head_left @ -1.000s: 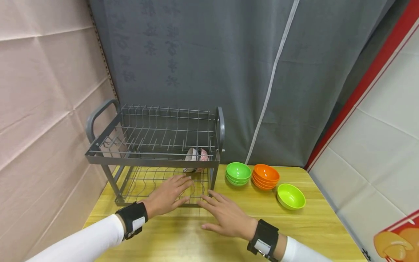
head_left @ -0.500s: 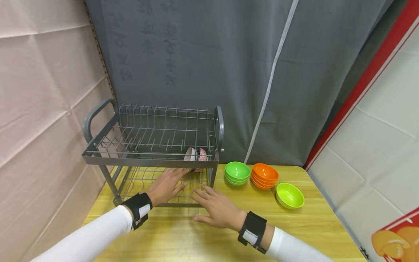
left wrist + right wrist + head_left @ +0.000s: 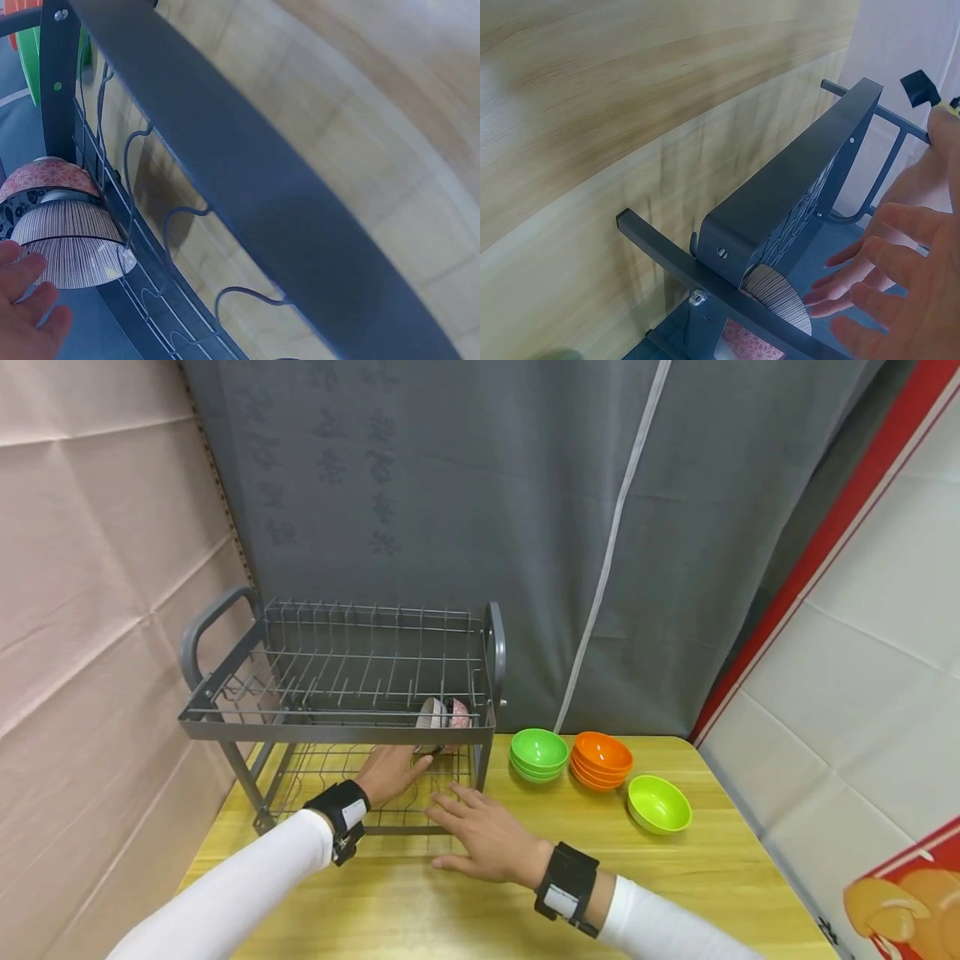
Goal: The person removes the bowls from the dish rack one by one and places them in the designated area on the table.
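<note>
My left hand (image 3: 390,774) reaches under the upper tier of a grey two-tier dish rack (image 3: 337,732). Its fingertips are right at the rim of a striped bowl (image 3: 69,225) in the left wrist view, the fingers loosely spread and not curled round it. Behind that bowl is a pink patterned bowl (image 3: 49,175) with dark patterning under its rim. Both lean on their sides at the right end of the lower tier, partly hidden by the upper tier's front bar in the head view. My right hand (image 3: 487,837) hovers by the rack's front right corner, fingers spread, holding nothing.
Right of the rack, a stack of green bowls (image 3: 538,752) and a stack of orange bowls (image 3: 602,760) stand on the wooden table (image 3: 675,885). A single lime-green bowl (image 3: 660,804) sits nearer. A grey curtain (image 3: 450,510) hangs behind, with a pale wall cloth (image 3: 90,652) at left.
My left hand has moved forward and right, from the rack's front edge to under the upper tier beside the striped bowl. My right hand has shifted slightly left.
</note>
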### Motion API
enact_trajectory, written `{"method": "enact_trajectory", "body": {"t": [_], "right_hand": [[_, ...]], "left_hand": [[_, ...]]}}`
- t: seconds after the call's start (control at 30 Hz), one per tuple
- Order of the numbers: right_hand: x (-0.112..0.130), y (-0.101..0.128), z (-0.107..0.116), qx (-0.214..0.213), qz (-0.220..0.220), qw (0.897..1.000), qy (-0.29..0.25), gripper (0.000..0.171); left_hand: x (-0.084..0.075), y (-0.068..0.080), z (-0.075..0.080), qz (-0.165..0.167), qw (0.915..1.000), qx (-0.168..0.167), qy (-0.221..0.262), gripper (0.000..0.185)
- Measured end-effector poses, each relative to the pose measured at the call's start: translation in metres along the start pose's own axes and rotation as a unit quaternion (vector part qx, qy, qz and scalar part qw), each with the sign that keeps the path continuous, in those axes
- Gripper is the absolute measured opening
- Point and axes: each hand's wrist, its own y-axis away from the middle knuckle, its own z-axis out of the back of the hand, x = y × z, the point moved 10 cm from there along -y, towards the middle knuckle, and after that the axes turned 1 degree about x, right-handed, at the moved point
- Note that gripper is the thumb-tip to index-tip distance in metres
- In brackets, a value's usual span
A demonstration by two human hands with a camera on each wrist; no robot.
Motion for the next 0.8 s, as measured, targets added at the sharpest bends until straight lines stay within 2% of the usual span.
{"method": "enact_trajectory", "body": {"t": [0.13, 0.3, 0.37, 0.47, 0.6, 0.7, 0.8], "right_hand": [[0.002, -0.001, -0.001, 0.007, 0.0, 1.0, -0.001, 0.071], [0.002, -0.002, -0.003, 0.013, -0.005, 1.0, -0.004, 0.071], [0.003, -0.002, -0.003, 0.014, -0.005, 1.0, -0.006, 0.07], [0.004, -0.003, -0.003, 0.017, -0.004, 1.0, -0.004, 0.07], [0.005, -0.006, -0.004, 0.017, -0.001, 1.0, 0.006, 0.07], [0.008, -0.01, -0.003, 0.013, 0.005, 1.0, 0.008, 0.07], [0.011, -0.013, -0.003, 0.012, 0.011, 1.0, 0.009, 0.07]], "left_hand": [[0.005, -0.011, -0.003, 0.029, 0.9993, 0.01, 0.019, 0.045], [0.015, -0.021, -0.012, 0.06, 0.9948, 0.026, 0.078, 0.043], [0.015, -0.023, -0.016, 0.059, 0.9927, 0.032, 0.101, 0.038], [0.011, -0.027, -0.017, 0.045, 0.9915, 0.023, 0.12, 0.029], [0.006, -0.031, -0.014, 0.03, 0.9936, 0.003, 0.109, 0.022], [0.005, -0.036, -0.015, 0.027, 0.9965, 0.012, 0.079, 0.022], [0.014, -0.046, -0.025, 0.018, 0.9991, 0.011, 0.037, 0.026]]}}
